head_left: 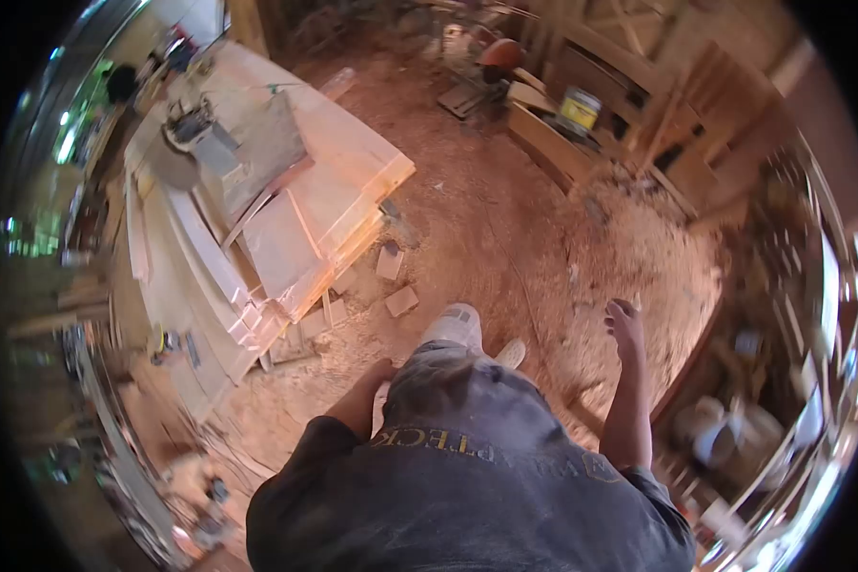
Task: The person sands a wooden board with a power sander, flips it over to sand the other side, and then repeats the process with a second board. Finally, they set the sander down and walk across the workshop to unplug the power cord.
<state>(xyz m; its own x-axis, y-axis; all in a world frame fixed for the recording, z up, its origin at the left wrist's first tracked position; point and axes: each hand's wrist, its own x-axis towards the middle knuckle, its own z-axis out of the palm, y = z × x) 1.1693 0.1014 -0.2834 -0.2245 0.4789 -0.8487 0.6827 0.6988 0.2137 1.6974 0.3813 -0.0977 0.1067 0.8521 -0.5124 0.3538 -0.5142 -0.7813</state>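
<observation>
My right hand (624, 322) hangs out to the right over the sawdust-covered floor, its fingers loosely bent and nothing in them. Close against my left side is my left hand (379, 374), its fingers mostly hidden from view. Something pale (379, 408) shows between that hand and my dark shirt (467, 477). Nearest to the left hand are wood offcuts on the floor, among them a small block (402, 301). Ahead of my body a white shoe (512, 355) shows on the floor.
At the left stands a stack of wooden boards (353, 181), with a power tool (191, 122) and a dusty panel (267, 143) on top. A yellow-labelled bucket (580, 110) sits among timber at the upper right. Wood pieces and clutter line the right side.
</observation>
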